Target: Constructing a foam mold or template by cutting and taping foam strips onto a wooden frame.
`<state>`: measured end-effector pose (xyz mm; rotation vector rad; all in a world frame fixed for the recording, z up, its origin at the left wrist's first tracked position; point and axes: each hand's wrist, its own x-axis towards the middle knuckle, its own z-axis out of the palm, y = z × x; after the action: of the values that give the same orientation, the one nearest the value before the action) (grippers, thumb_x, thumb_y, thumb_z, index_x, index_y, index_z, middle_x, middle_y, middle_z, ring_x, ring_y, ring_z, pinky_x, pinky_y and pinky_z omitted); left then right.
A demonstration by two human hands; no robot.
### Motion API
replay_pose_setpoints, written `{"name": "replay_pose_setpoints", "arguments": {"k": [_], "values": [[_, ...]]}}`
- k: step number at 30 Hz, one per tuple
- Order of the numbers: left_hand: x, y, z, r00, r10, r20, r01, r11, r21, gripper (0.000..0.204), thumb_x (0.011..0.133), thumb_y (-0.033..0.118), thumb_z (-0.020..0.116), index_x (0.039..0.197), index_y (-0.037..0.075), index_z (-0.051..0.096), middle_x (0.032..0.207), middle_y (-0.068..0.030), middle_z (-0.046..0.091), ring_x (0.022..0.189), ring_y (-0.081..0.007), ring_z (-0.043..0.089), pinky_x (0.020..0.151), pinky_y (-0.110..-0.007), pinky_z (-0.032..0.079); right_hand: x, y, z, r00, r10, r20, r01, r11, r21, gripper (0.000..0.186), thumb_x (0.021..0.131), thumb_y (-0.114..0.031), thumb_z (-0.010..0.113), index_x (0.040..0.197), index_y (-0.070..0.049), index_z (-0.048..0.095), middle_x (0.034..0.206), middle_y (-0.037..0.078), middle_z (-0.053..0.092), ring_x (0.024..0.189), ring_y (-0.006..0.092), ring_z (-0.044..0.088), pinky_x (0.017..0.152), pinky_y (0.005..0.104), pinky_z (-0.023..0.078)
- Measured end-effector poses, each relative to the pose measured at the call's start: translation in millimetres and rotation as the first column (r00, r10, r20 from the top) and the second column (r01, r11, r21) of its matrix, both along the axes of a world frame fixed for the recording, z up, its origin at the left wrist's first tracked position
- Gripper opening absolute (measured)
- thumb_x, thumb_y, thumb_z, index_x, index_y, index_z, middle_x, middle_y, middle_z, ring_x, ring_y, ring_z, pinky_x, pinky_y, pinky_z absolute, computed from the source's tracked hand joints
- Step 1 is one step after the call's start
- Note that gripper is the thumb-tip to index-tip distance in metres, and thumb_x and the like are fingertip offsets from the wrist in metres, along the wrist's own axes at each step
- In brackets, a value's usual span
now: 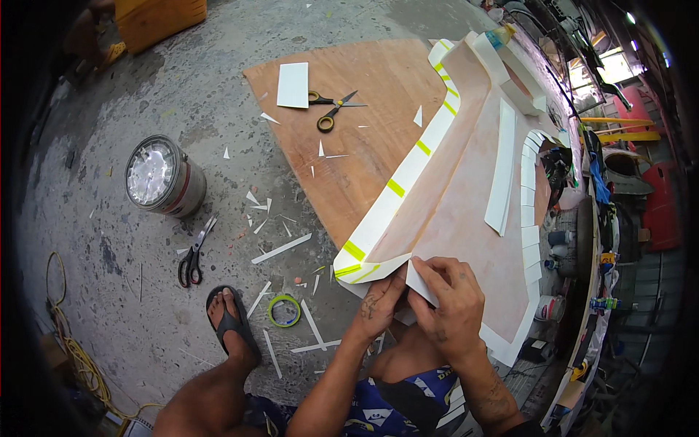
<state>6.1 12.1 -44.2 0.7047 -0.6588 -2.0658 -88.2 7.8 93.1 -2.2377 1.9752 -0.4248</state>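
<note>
A large shaped panel (466, 197) with a pale pinkish face lies tilted before me, its border lined with white card strips (408, 178) fixed by yellow-green tape. At its near corner my right hand (451, 298) pinches a small white card piece (419, 282) against the edge. Just left of it, my left hand (380, 300) is closed on the edge of the panel, with some fingertips hidden beneath. A longer loose-looking white strip (502, 171) lies on the panel's face.
Under the panel is a brown plywood sheet (349, 65) with scissors (336, 109) and a white card (293, 85). On the concrete floor sit a metal can (164, 178), black-handled scissors (195, 255), a green tape roll (284, 310) and scattered white offcuts. A cluttered shelf (582, 320) stands right.
</note>
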Motion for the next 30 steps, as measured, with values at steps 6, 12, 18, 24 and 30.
{"name": "replay_pose_setpoints", "arguments": {"k": [6, 12, 18, 24, 30], "values": [[16, -5, 21, 0.992, -0.074, 0.1, 0.089, 0.985, -0.149, 0.028, 0.102, 0.02, 0.058, 0.09, -0.002, 0.07, 0.08, -0.0105, 0.071, 0.063, -0.0215, 0.07, 0.057, -0.03, 0.055, -2, -7, 1, 1.0, -0.003, -0.026, 0.002, 1.0, -0.026, 0.042, 0.072, -0.011, 0.076, 0.113, -0.005, 0.071, 0.098, 0.009, 0.065, 0.087, 0.0286, 0.062, 0.074, 0.0387, 0.053], [-5, 5, 27, 0.602, 0.737, 0.308, -0.373, 0.601, -0.707, 0.029, 0.091, -0.003, 0.064, 0.12, -0.001, 0.067, 0.091, -0.0185, 0.072, 0.076, -0.0292, 0.071, 0.068, -0.036, 0.055, 3, -7, -4, 0.999, 0.02, -0.035, -0.022, 0.997, -0.072, 0.036, 0.074, -0.007, 0.074, 0.11, -0.005, 0.073, 0.097, 0.01, 0.066, 0.084, 0.0265, 0.063, 0.072, 0.0366, 0.053], [-8, 9, 24, 0.65, 0.653, 0.39, -0.256, 0.671, -0.696, 0.042, 0.091, -0.004, 0.063, 0.132, 0.0, 0.061, 0.098, -0.0195, 0.072, 0.079, -0.0312, 0.072, 0.069, -0.037, 0.056, -1, -7, -4, 0.999, 0.028, -0.044, -0.032, 0.995, -0.093, 0.035, 0.076, -0.005, 0.073, 0.111, -0.005, 0.073, 0.097, 0.01, 0.066, 0.085, 0.0265, 0.063, 0.072, 0.0362, 0.053], [-10, 9, 22, 0.583, 0.716, 0.385, -0.254, 0.61, -0.75, 0.043, 0.089, -0.004, 0.064, 0.131, 0.001, 0.062, 0.09, -0.0188, 0.072, 0.071, -0.0305, 0.071, 0.063, -0.037, 0.054, -2, -5, -2, 0.995, 0.055, -0.086, -0.063, 0.994, -0.086, 0.039, 0.074, -0.006, 0.075, 0.113, -0.006, 0.072, 0.098, 0.009, 0.065, 0.085, 0.0269, 0.062, 0.072, 0.0374, 0.053], [-16, 12, 21, 0.457, 0.77, 0.445, -0.21, 0.58, -0.787, 0.045, 0.089, 0.005, 0.067, 0.134, 0.006, 0.062, 0.063, -0.0099, 0.062, 0.052, -0.0226, 0.06, 0.054, -0.035, 0.049, 0, -5, -1, 0.994, 0.056, -0.095, -0.06, 0.997, -0.046, 0.043, 0.073, -0.006, 0.075, 0.116, -0.006, 0.071, 0.101, 0.009, 0.065, 0.086, 0.027, 0.061, 0.072, 0.0375, 0.052]]}}
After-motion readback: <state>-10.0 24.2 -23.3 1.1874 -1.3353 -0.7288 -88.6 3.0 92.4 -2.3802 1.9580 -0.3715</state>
